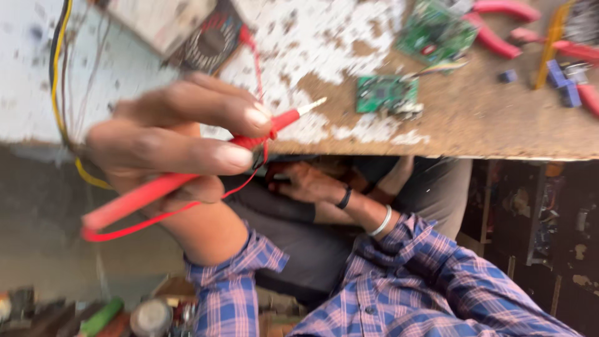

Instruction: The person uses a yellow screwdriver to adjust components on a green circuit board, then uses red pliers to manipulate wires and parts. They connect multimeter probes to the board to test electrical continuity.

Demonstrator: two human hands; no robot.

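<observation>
1. The left hand is raised close to the camera and closed around a red test probe, pinching it between thumb and fingers.
2. The probe runs through the grip at a slant: its metal tip sticks out past the fingertips toward the upper right, and its long red handle comes out below the palm toward the lower left.
3. A thin red wire leaves the handle end, loops under the hand and climbs past the fingers toward a dark meter on the table.
4. The right hand is lower, under the table edge near the lap, curled around something dark; whether it grips it I cannot tell. Its wrist wears a white bangle and a dark band.
5. On the table beyond the tip lie a small green circuit board, a second board and red-handled pliers, all apart from the probe.
6. Yellow and dark wires hang down at the left.
</observation>
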